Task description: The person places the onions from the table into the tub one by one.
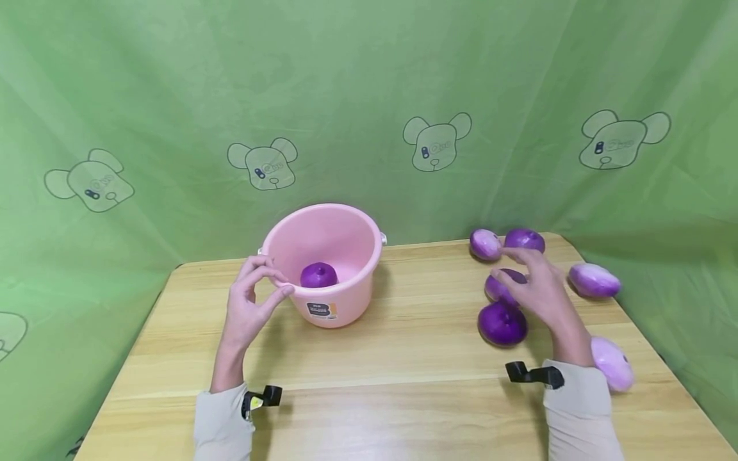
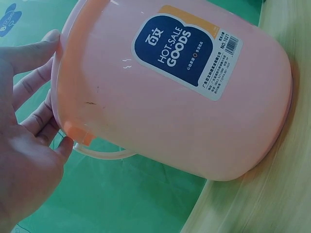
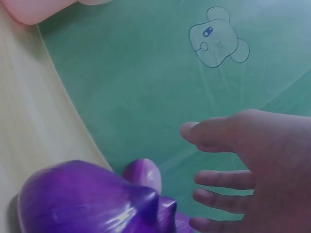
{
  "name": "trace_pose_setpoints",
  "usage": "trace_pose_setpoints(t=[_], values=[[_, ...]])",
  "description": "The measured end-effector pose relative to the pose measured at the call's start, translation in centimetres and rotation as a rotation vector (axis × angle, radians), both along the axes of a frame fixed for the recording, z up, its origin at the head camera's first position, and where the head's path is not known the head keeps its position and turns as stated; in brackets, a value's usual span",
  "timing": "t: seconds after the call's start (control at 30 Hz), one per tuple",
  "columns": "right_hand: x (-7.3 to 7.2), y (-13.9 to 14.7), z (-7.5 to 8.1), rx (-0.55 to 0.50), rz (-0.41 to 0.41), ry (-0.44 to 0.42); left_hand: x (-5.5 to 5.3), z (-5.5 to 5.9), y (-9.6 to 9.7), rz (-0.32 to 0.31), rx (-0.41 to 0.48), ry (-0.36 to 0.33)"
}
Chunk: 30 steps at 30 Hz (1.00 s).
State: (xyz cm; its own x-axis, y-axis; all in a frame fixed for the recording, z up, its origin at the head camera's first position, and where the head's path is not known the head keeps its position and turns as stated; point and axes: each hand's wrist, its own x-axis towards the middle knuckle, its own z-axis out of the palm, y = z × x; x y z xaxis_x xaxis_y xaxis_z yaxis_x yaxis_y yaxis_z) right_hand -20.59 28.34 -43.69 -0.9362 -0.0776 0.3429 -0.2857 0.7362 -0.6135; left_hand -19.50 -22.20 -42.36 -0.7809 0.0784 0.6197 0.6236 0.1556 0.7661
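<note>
A pink bucket (image 1: 323,304) stands on the table with one purple onion (image 1: 319,275) lying inside. My left hand (image 1: 249,310) pinches the bucket's near-left rim between thumb and fingers; the left wrist view shows the thumb (image 2: 41,51) on the rim, close to the label (image 2: 187,56). My right hand (image 1: 539,288) hovers over the loose onions at the right, fingers spread and holding nothing. Partly under it is one purple onion (image 1: 497,289), with a darker onion (image 1: 503,324) just in front. In the right wrist view, a large purple onion (image 3: 82,199) lies below the fingers.
Farther back lie a pale-streaked onion (image 1: 485,244) and a purple one (image 1: 524,239). Toward the right edge are another streaked onion (image 1: 594,280) and a pale onion (image 1: 612,363) beside the right sleeve. A green curtain (image 1: 357,83) hangs around the wooden table (image 1: 392,410).
</note>
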Motion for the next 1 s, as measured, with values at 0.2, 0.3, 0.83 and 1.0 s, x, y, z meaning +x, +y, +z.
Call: trace_pose_setpoints(t=[0.2,0.3,0.83,1.0], values=[[-0.5,0.3,-1.0,-0.012,-0.018,-0.055,0.0,0.0,0.0,0.001,0.002,-0.003],[-0.7,0.4,-1.4,-0.007,-0.025,-0.060,0.0,0.0,0.0,-0.002,0.002,-0.004],[-1.1,0.7,-2.7,0.046,-0.085,-0.134,0.0,-0.1,0.0,0.000,0.002,-0.006],[-1.1,0.6,-3.0,0.056,-0.080,-0.187,0.0,-0.2,-0.1,-0.002,-0.001,-0.004]])
